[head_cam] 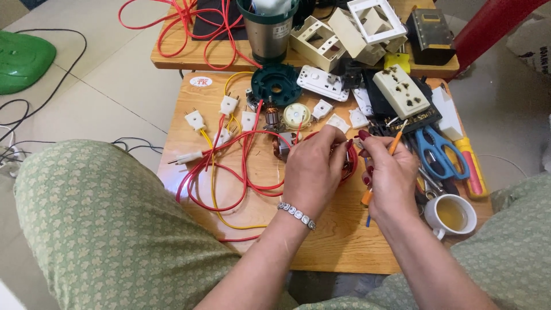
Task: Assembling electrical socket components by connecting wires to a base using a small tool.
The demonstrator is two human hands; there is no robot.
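Fingers of the left hand (314, 166) pinch a small red-housed motor part (346, 163); right hand (390, 175) grips an orange-handled screwdriver (395, 143); part looks rigid, light, best held by its rim.

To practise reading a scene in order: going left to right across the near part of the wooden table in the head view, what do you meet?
Red and yellow wires → left hand → right hand holding an orange-handled screwdriver → white cup.

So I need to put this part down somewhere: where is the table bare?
Bare wood shows on the near table edge, between the red wire loops and the cup. The far half is crowded with plugs, sockets and scissors.
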